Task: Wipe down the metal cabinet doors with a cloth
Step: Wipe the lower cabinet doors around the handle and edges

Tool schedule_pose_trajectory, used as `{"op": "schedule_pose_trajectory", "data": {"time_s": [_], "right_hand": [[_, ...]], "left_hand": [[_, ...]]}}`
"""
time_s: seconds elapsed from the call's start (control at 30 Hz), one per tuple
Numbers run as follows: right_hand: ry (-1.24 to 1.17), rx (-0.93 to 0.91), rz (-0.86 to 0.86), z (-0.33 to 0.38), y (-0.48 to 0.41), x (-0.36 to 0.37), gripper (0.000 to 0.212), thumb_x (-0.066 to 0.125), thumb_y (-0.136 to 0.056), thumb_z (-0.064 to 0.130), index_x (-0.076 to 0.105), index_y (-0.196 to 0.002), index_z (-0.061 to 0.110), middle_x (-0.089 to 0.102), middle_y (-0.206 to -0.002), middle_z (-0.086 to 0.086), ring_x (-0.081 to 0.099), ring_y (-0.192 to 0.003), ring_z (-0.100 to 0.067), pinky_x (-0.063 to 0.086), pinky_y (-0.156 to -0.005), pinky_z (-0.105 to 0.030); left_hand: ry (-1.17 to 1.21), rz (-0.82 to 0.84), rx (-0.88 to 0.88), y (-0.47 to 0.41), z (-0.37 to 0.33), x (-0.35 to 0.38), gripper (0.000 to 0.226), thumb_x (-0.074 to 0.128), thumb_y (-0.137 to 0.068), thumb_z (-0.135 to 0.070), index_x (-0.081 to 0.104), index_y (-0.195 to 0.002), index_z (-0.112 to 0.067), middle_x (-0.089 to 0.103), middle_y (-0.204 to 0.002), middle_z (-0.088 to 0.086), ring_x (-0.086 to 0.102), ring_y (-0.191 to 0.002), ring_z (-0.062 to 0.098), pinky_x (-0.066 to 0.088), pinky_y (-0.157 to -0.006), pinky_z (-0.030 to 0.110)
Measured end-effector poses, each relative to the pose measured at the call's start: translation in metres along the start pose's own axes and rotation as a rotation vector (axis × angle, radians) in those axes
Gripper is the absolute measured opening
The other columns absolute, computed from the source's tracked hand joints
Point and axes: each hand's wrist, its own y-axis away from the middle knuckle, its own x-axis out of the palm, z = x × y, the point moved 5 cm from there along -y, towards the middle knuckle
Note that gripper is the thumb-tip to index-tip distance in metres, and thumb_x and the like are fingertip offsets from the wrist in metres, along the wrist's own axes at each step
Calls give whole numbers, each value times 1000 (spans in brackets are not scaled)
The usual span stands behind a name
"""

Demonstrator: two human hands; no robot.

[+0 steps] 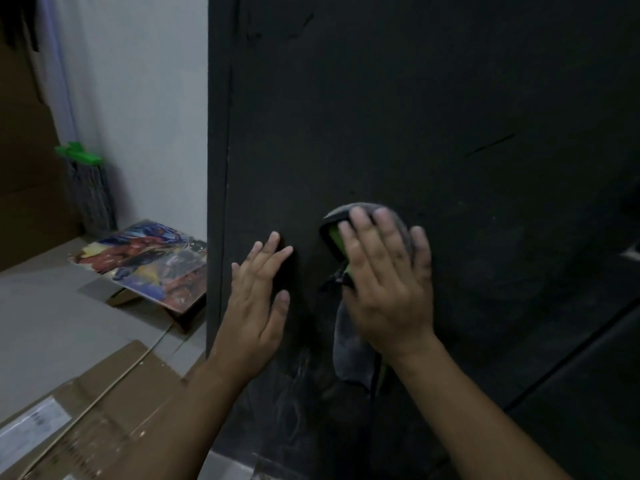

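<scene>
Right hand (384,282) flat over cloth (349,344), pressed to cabinet door (450,116)

Against the door (450,98): cloth (349,341) under right hand (384,289), left hand (254,306) nearer the door's left edge. Left of the door: mop (91,195), picture (145,261), cardboard (104,393).

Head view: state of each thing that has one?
cabinet door, scratched, pale smears low down
right hand, flat, fingers straight on cloth
cloth, pressed to door, tail hanging
left hand, flat against door, holding nothing
mop, upright against wall
colourful board, tilted
</scene>
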Motion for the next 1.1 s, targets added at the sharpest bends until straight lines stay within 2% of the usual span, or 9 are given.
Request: {"op": "schedule_pose_trajectory", "data": {"time_s": [0.17, 0.3, 0.37, 0.5, 0.57, 0.7, 0.93, 1.03, 1.1], "right_hand": [[92, -535, 250, 31, 30, 25, 44, 37, -106, 18, 51, -147, 13, 43, -158, -7, 35, -148, -25, 26, -120, -49], [78, -709, 347, 29, 38, 21, 44, 33, -104, 14, 63, -136, 18, 56, -147, -2, 47, -141, -21, 29, -118, -44], [63, -675, 332, 17, 28, 7, 42, 38, -101, 14, 66, -133, 19, 59, -144, -1, 49, -139, -21, 29, -118, -43], [-3, -290, 115, -23, -19, -26, 35, 46, -104, 12, 65, -133, 12, 58, -145, -6, 48, -140, -24, 28, -118, -47], [0, -188, 39, -25, -35, -29, 35, 51, -102, 10, 63, -134, 9, 57, -145, -8, 48, -140, -26, 29, -118, -50], [-43, -291, 96, -3, -29, -6, 34, 49, -103, 11, 64, -134, 10, 57, -145, -7, 48, -140, -25, 37, -116, -46], [-77, -583, 340, 32, 17, 17, 35, 44, -103, 13, 71, -125, 19, 63, -139, 1, 51, -137, -18, 32, -117, -38], [-142, -520, 397, 27, 29, 5, 35, 50, -98, 18, 71, -125, 18, 64, -137, 2, 52, -135, -17, 32, -117, -37], [-251, -315, 344, 8, 32, -18, 34, 49, -100, 16, 71, -125, 14, 64, -137, -1, 54, -134, -20, 38, -113, -40]], "left_hand": [[127, -20, -10, 1, 0, -4, 52, 40, -100, -31, 31, -151, -39, 23, -163, -17, 14, -153, 14, 14, -117, 68], [159, -14, -30, 1, 0, -8, 52, 39, -100, -32, 29, -151, -43, 23, -163, -17, 15, -153, 14, 16, -117, 67], [159, -1, -33, 2, 0, -9, 51, 39, -101, -33, 30, -150, -42, 23, -162, -18, 16, -153, 13, 17, -117, 66], [143, 10, -34, 2, 1, -9, 49, 40, -100, -31, 35, -149, -33, 24, -163, -16, 16, -153, 12, 15, -117, 66], [136, 4, -34, 2, 2, -8, 48, 41, -100, -29, 36, -148, -31, 24, -163, -16, 16, -153, 12, 14, -118, 66], [141, -7, -32, 1, 1, -6, 49, 40, -100, -30, 35, -148, -34, 23, -162, -19, 16, -152, 12, 11, -119, 65], [130, -32, -25, 3, -8, -6, 49, 41, -98, -29, 36, -147, -30, 24, -163, -16, 16, -153, 12, 8, -122, 58], [71, -51, 15, 0, -18, -4, 49, 41, -97, -26, 38, -146, -28, 27, -162, -11, 17, -152, 13, 6, -124, 51], [58, -35, 68, -5, -31, 2, 50, 41, -97, -22, 39, -146, -26, 30, -161, -8, 19, -152, 14, 6, -124, 51]]}}
